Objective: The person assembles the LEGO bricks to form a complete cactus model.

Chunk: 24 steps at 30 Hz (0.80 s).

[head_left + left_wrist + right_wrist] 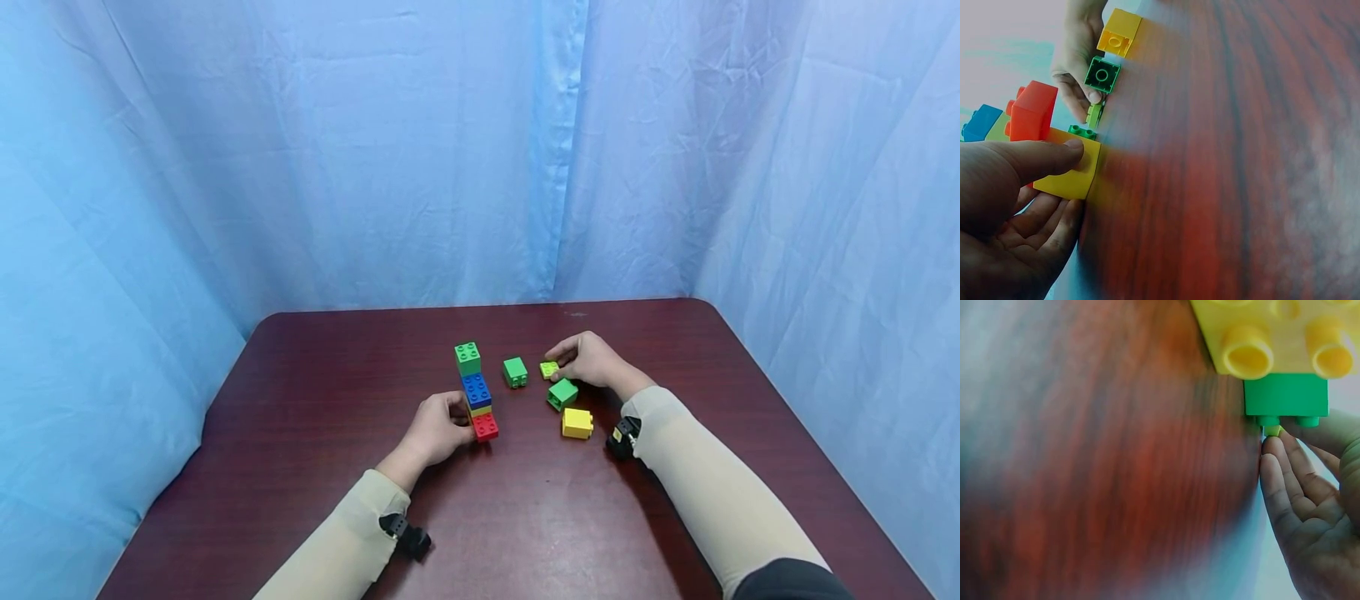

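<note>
My left hand [433, 429] grips the lower part of an upright brick stack, thumb against a yellow brick [1066, 178] in the left wrist view. A red brick [485, 427] juts from the stack's near side. Higher up are a blue brick [476, 390] and, on top, a green brick [467, 358]. Farther right, my right hand [595, 362] pinches a small lime-green brick [548, 369] low at the table between thumb and fingers. In the right wrist view that brick is mostly hidden behind a loose green brick [1286, 395].
Between the stack and my right hand lies another green brick [515, 372] on its side. A loose yellow brick [577, 423] lies nearer me, beside the right wrist. The dark red-brown table [337, 358] ends at blue curtains [390, 167] behind and at the sides.
</note>
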### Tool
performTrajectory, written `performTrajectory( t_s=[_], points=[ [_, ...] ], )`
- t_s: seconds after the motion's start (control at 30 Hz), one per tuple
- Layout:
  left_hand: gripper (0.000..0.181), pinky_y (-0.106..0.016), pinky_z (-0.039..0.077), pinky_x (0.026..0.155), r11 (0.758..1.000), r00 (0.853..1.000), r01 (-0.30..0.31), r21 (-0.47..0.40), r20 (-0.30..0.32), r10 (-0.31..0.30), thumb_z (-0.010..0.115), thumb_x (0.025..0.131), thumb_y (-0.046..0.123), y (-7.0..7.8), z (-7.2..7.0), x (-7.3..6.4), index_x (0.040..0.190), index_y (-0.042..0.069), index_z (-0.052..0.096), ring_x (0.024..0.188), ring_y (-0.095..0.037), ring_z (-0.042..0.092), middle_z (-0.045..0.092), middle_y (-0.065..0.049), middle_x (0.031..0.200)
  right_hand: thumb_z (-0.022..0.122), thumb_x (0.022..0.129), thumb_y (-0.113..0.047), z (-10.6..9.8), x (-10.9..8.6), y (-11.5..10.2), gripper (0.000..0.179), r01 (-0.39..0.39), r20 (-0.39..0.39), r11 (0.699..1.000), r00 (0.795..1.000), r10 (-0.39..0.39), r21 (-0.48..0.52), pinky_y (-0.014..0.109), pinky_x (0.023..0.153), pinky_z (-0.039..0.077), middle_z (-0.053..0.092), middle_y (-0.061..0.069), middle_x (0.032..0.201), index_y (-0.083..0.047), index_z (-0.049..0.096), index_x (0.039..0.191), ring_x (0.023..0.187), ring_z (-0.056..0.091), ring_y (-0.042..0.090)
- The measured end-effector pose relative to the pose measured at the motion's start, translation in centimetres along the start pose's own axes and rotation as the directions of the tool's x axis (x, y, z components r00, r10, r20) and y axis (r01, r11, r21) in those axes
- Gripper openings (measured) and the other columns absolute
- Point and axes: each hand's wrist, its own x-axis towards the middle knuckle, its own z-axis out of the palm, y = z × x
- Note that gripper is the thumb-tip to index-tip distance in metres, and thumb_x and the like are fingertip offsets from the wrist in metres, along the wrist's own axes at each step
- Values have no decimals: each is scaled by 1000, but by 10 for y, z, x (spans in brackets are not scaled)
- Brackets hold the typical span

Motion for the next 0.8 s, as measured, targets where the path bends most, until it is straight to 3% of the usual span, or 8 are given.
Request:
performTrajectory(
  t_s=[0.43, 0.8],
  points=[
    [21, -38, 59, 87, 1000, 1000, 28, 13, -10, -28, 85, 84, 4, 1, 0, 0, 100, 12, 76, 97, -18, 71, 75, 1, 97, 89, 86, -16, -6, -10, -5, 31, 35, -72, 999, 997, -33, 29, 38, 80, 60, 75, 3, 111, -16, 80, 115, 101, 69, 24],
    [20, -37, 59, 84, 1000, 1000, 16, 11, -10, -16, 86, 82, 3, 1, 1, -1, 98, 12, 76, 93, -16, 70, 75, 1, 95, 86, 89, -17, -4, -23, -21, 28, 102, -112, 992, 989, -94, 72, 38, 77, 60, 73, 3, 110, -18, 79, 115, 99, 68, 24]
  ],
)
